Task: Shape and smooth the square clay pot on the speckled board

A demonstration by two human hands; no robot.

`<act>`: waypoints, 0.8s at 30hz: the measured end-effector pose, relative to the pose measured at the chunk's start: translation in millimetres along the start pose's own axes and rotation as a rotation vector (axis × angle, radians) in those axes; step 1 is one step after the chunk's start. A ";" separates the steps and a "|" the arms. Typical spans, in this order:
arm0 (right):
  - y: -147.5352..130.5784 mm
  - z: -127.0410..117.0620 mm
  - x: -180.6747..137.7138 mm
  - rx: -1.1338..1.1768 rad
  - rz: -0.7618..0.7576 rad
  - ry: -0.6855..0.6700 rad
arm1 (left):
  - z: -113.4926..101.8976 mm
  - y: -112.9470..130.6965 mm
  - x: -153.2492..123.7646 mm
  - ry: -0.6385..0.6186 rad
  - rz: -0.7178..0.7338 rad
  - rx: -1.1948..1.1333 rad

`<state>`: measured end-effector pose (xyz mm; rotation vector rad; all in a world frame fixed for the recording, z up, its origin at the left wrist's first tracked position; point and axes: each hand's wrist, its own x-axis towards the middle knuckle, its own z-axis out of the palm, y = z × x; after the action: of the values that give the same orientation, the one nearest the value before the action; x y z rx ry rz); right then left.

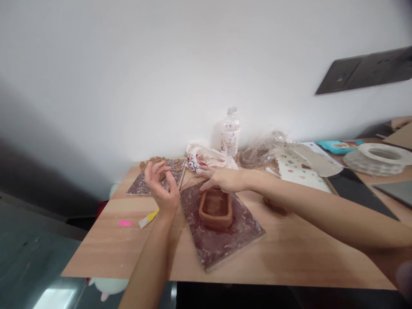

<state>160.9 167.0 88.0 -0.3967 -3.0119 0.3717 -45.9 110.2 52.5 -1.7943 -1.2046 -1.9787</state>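
Note:
A rectangular brown clay dish (216,221) with rounded corners and a wet shine sits on a dark red, smeared board (222,253). My right hand (223,178) reaches across its far side, fingers stretched out to the left and thumb by the far left corner; I cannot tell whether it touches the rim. Left of the dish, my left hand (162,186) is raised with palm turned inward, fingers loosely bent and apart, holding nothing. Below it lies a brush (148,219) with a yellow handle and pale bristles, partly hidden by my left wrist.
Behind my left hand, a second board (137,187) carries several clay bits. A plastic bag (212,156), a clear bottle (229,137) and bagged clay (255,155) stand along the wall. A pink piece (125,223) lies left; a white ring-shaped object (375,161) sits right.

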 end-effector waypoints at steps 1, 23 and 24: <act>0.1 -0.3 -0.3 -0.001 -0.001 -0.004 | 0.0 0.0 0.1 0.001 0.004 -0.004; 6.3 -4.1 -36.8 0.037 -0.041 0.162 | 0.7 -0.7 0.3 0.003 -0.028 -0.012; 6.1 -3.8 -43.2 0.061 -0.054 0.194 | 1.0 -0.2 0.3 0.000 -0.034 -0.015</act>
<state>204.5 162.2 88.1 -0.3257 -2.8092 0.3954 -45.4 111.1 52.7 -1.7922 -1.2317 -2.0114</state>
